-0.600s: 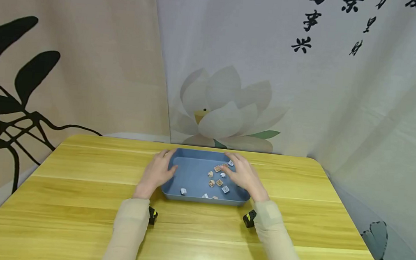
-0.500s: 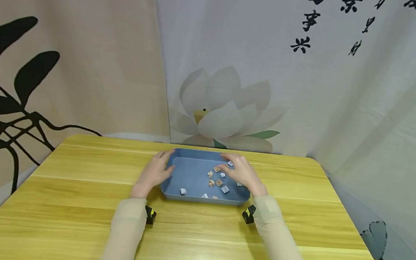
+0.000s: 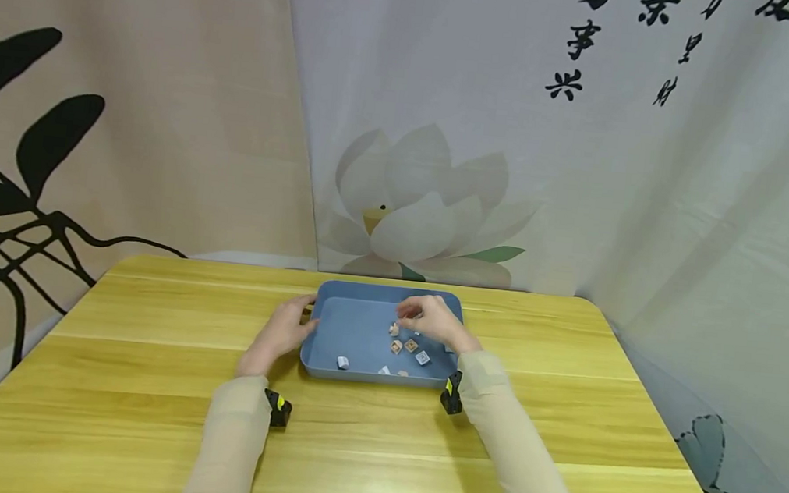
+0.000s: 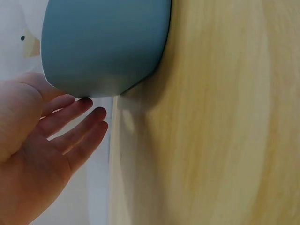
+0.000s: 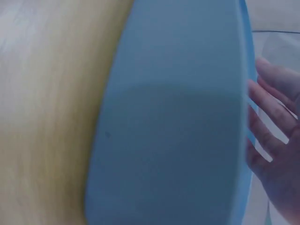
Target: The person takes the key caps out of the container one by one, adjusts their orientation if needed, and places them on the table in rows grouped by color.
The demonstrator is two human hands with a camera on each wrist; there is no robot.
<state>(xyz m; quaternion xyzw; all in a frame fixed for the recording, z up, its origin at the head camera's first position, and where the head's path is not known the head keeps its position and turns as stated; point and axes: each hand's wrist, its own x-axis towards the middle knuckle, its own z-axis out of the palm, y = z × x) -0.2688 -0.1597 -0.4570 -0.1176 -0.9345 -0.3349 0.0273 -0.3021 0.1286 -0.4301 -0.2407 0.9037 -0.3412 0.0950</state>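
A shallow blue-grey tray (image 3: 348, 375) holds several small white and tan pieces. They include a white square block (image 3: 422, 357), a tan square block (image 3: 411, 346) and a small cream piece (image 3: 394, 329). My left hand (image 3: 283, 332) is at the tray's left side, thumb at the rim. In the left wrist view its loosely bent fingers (image 4: 86, 131) lie by the tray's outer corner. Above the right half of the tray is my right hand (image 3: 433, 319), fingers bent downward, thumb and index apart. Seen from the right wrist, its spread fingers (image 5: 272, 108) reach over the rim, tips partly hidden.
A yellow wooden table (image 3: 361, 463) carries the tray near its far edge. Behind stands a pale cloth backdrop (image 3: 237, 107) with a printed flower and dark characters. Each wrist bears a small black device, like the one on the left (image 3: 278, 408).
My right hand has moved left and inward over the tray, its fingers now bent lower over the pieces. The left hand has shifted slightly left and down. The whole head view has drifted a little.
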